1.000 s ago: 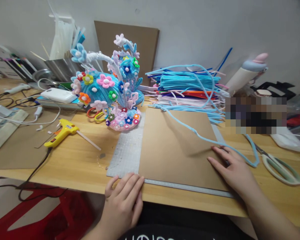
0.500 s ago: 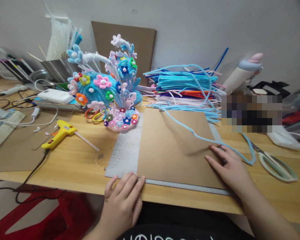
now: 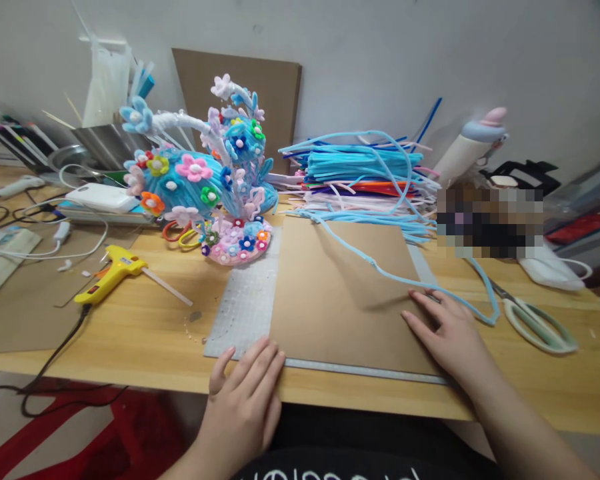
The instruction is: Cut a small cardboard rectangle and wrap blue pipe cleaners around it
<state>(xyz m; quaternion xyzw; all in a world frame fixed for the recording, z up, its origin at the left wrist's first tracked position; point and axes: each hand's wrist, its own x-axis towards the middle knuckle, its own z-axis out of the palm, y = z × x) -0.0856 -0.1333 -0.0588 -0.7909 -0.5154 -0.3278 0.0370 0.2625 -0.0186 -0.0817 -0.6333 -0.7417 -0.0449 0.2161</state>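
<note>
A flat sheet of brown cardboard (image 3: 340,300) lies on a grey cutting mat (image 3: 243,303) in front of me. My left hand (image 3: 247,393) rests with fingers stretched out at the near left edge of the mat and the cardboard's corner. On the cardboard's right side lies my right hand (image 3: 445,330), fingers spread, close to a long light-blue pipe cleaner (image 3: 347,245) that curves across the sheet. Neither hand grips anything. Behind the mat's left end stands a pipe-cleaner flower arrangement (image 3: 185,183) on a round pink base dotted with small flowers.
A yellow glue gun (image 3: 107,273) lies to the left, its cord hanging off the table. Scissors (image 3: 540,327) lie at the right. Behind the cardboard is a stack of pipe cleaners (image 3: 360,167). A bottle (image 3: 470,147) leans by the wall; a red stool (image 3: 125,427) stands below.
The view has shifted slightly, so the things on the table appear a little further left. Both hands keep nearly the same places on the cardboard and mat.
</note>
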